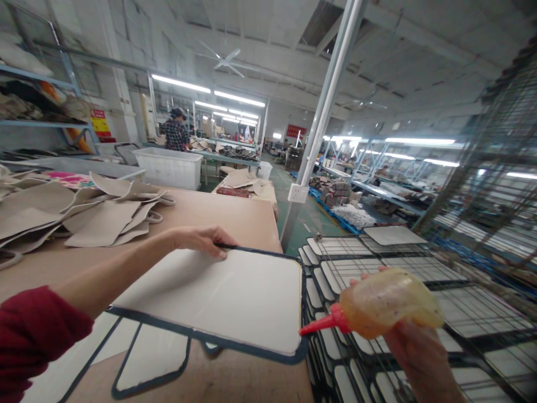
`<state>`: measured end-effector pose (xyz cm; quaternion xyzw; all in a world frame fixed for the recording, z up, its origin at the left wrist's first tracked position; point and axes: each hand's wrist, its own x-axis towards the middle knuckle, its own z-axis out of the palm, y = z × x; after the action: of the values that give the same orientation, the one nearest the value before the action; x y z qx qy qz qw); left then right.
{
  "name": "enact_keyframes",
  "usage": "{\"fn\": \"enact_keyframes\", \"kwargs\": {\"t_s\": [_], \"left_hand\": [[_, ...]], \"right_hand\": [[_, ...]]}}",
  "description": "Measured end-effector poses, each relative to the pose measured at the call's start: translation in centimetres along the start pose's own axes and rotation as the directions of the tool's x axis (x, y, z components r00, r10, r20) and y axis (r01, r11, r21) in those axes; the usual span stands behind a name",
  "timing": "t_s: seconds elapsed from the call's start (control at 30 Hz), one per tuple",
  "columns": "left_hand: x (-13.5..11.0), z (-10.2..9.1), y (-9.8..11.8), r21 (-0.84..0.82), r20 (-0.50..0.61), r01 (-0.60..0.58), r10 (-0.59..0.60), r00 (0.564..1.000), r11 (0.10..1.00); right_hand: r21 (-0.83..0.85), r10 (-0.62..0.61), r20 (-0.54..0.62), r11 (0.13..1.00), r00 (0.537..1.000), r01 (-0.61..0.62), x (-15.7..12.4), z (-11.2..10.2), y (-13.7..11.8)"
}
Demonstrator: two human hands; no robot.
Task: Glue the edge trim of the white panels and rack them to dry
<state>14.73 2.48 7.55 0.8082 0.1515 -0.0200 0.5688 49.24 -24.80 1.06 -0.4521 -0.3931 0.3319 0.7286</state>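
My left hand (pixel 201 239) grips the far edge of a white bag panel (pixel 218 296) with dark blue trim, which lies on the brown worktable (pixel 226 212). My right hand (pixel 413 350) is wrapped round a yellowish squeeze bottle (pixel 388 302). The bottle's red nozzle (pixel 321 324) points left and touches the panel's right trimmed edge. More blue-trimmed white pieces (pixel 151 358) lie below the panel, near the table's front.
Wire racks (pixel 419 268) holding several white panels stand to the right. Beige cut pieces (pixel 84 215) are piled at the table's left. A metal pole (pixel 323 120) rises behind the table. A white bin (pixel 170 167) and a person (pixel 176 131) are far back.
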Motion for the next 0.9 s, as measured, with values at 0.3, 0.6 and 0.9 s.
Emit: {"fn": "enact_keyframes", "kwargs": {"t_s": [0.3, 0.6, 0.9], "left_hand": [[-0.5, -0.2, -0.5, -0.004, -0.065, 0.009, -0.009, 0.998, 1.0], [-0.8, 0.2, 0.0, -0.013, -0.111, 0.002, -0.003, 0.994, 1.0], [-1.2, -0.4, -1.5, 0.069, -0.107, -0.014, 0.021, 0.994, 0.998]], "right_hand": [[-0.033, -0.026, -0.018, 0.999, 1.0, 0.025, -0.2, -0.3, 0.3], [-0.062, -0.085, -0.152, 0.995, 0.985, 0.076, -0.5, 0.4, 0.5], [0.001, -0.096, -0.127, 0.995, 0.987, 0.096, -0.9, 0.4, 1.1]]}}
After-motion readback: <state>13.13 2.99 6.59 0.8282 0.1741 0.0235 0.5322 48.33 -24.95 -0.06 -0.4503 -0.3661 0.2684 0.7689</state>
